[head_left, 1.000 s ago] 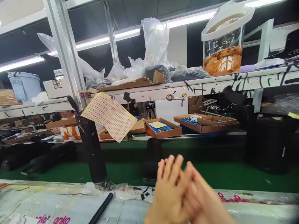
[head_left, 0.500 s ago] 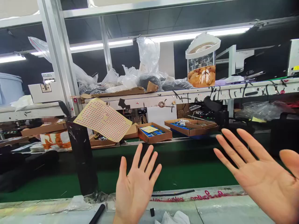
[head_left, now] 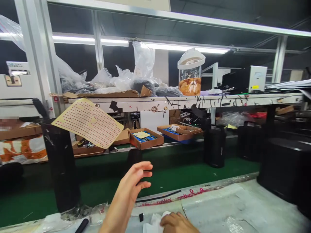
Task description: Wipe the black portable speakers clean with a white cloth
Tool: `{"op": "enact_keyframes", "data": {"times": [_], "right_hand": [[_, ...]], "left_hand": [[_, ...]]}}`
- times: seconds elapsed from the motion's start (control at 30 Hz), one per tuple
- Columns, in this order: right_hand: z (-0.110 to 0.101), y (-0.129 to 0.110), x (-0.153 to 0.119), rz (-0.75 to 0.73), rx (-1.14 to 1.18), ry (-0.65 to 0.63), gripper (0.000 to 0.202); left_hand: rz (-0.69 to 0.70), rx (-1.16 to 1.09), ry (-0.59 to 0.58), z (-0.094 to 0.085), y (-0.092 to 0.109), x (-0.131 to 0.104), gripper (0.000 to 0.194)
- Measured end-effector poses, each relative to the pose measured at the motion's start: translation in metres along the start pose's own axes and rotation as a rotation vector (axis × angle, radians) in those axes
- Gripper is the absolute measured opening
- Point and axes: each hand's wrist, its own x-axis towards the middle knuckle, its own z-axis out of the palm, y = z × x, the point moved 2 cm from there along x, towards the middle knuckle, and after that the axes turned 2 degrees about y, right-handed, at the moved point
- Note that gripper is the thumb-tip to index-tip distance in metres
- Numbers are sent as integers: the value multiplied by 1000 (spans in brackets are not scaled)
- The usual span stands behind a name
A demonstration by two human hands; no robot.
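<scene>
One crumpled white sheet [head_left: 153, 224] lies on the table [head_left: 213, 207], short of its far edge, the right hand [head_left: 179, 223] against it; whether it grips, I cannot tell. The left hand [head_left: 134, 181], fingers curled but apart, hovers nearer that edge. Beyond runs a green belt [head_left: 175, 176].

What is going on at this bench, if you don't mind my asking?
A person's right hand is down at a crumpled white sheet on the bench; whether it grips the sheet cannot be made out. The left hand hangs in the air, fingers loosely curled, with nothing visible in it. Beyond, a black unit stands on a green surface.
</scene>
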Motion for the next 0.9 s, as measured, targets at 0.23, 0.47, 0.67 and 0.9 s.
{"op": "enact_keyframes", "data": {"times": [0.23,0.47,0.67,0.9], "right_hand": [[-108,-53,16,153,738,378,31],[-111,-51,18,342,1234,485,33],[-116,-40,16,356,1229,406,33],[-116,-60,8,245,750,252,25]], "left_hand": [[-64,607,-329,3,-27,1,41],[-167,238,-422,11,-48,12,43],[-176,130,-231,11,-54,22,40],[-36,381,-140,24,-53,13,42]]}}
